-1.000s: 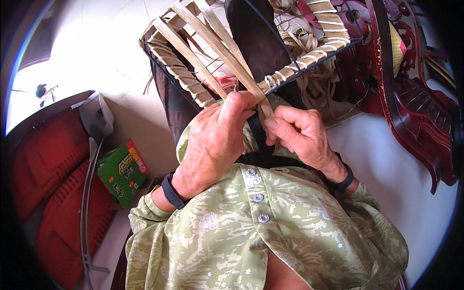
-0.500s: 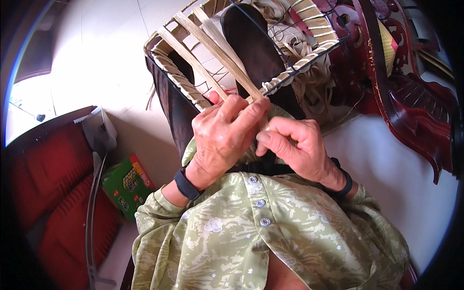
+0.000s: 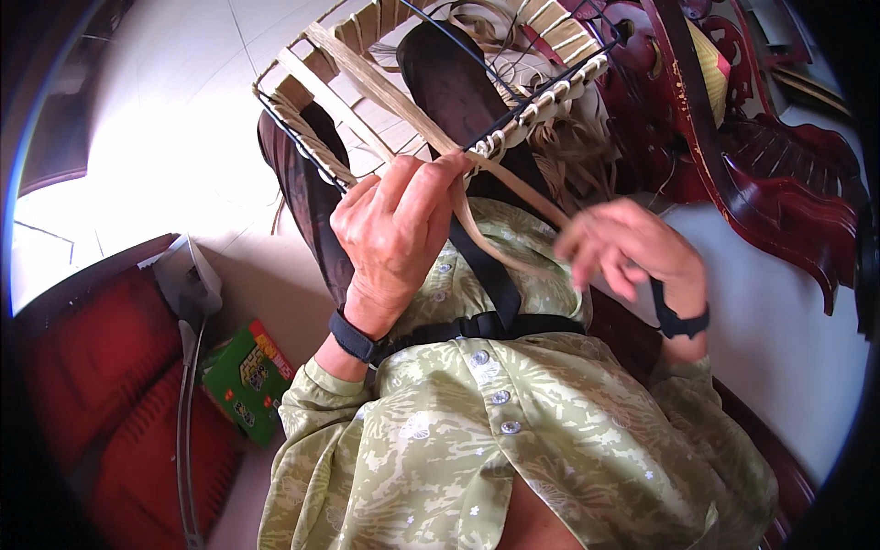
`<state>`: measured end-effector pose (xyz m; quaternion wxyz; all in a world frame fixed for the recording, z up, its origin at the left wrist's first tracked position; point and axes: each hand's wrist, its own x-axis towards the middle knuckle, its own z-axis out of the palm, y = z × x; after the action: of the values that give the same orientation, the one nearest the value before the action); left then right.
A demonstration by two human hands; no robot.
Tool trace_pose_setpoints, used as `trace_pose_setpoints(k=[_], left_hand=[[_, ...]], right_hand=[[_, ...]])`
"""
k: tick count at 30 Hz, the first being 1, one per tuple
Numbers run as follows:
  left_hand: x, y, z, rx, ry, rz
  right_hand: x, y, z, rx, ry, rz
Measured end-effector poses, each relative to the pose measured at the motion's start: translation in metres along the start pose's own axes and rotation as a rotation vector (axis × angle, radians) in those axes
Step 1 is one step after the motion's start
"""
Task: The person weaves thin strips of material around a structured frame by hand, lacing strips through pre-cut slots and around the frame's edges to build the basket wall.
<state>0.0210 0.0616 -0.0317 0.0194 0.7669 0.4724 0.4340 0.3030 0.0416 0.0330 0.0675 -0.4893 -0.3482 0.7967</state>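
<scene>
My left hand [image 3: 394, 229] is closed, pinching tan flat strips [image 3: 367, 82] at the near edge of a black wire frame [image 3: 495, 128] whose rim is wrapped in tan material and white cord. Two loose strip lengths hang from that pinch toward the right, over my lap. My right hand [image 3: 623, 247] is blurred in motion at the right of my lap, fingers bent, beside the end of one strip; whether it grips that strip I cannot tell.
A pile of loose strips [image 3: 573, 151] lies beyond my lap. Carved dark-red wooden furniture [image 3: 788, 202] stands at the right. At the left are red cushioned seating [image 3: 119, 367], a green box [image 3: 247, 385] and a grey metal stand [image 3: 192, 275] on the tiled floor.
My right hand has moved right and away from my left hand, drawing apart from the pinch. A strip now stretches out rightward. The frame and my left hand shifted slightly up and left in view.
</scene>
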Motion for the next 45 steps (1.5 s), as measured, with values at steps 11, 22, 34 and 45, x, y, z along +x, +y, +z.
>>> trace_pose_setpoints(k=[11, 22, 34, 45], left_hand=[[-0.007, -0.002, -0.003, -0.059, -0.061, -0.029], [-0.005, 0.001, -0.01, -0.052, -0.108, -0.075], [-0.004, -0.001, -0.004, -0.103, -0.078, -0.055], [-0.001, 0.002, -0.007, -0.069, -0.094, -0.066]], right_hand=[[0.096, -0.002, 0.075, -0.655, 0.699, -0.498], [0.043, 0.05, 0.02, 0.354, 0.636, -0.37], [0.048, 0.045, 0.02, -0.817, 1.223, -0.488], [0.124, -0.017, 0.079, -0.901, 1.072, -0.581]])
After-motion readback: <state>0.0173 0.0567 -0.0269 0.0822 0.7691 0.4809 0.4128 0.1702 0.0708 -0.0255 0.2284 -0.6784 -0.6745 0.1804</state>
